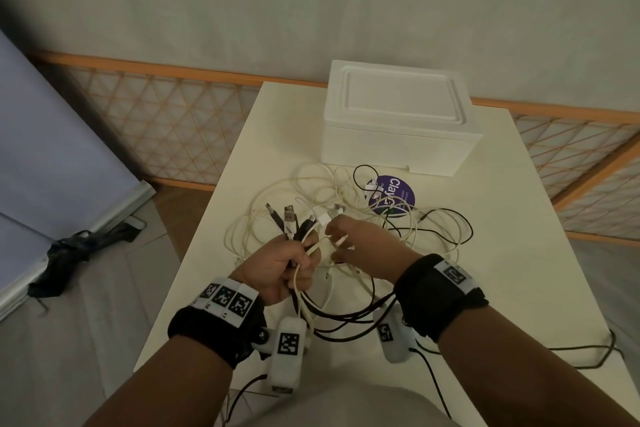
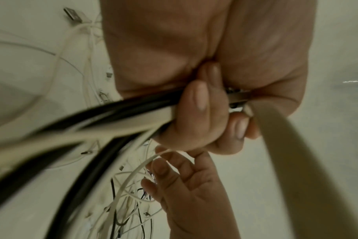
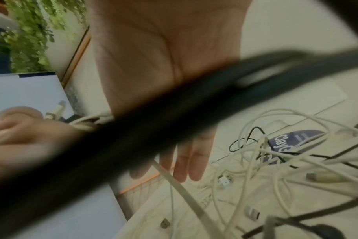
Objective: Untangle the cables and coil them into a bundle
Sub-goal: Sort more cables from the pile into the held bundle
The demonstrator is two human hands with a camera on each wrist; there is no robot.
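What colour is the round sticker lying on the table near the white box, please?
The sticker is purple with white lettering, clearest in the head view.

Home-like room: lattice screen (image 1: 173,121), curtain (image 1: 311,4), small table (image 1: 284,121).

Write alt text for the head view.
The left hand grips a bunch of black and white cable ends above a cream table; the open right hand reaches into the loose tangle before a white foam box.
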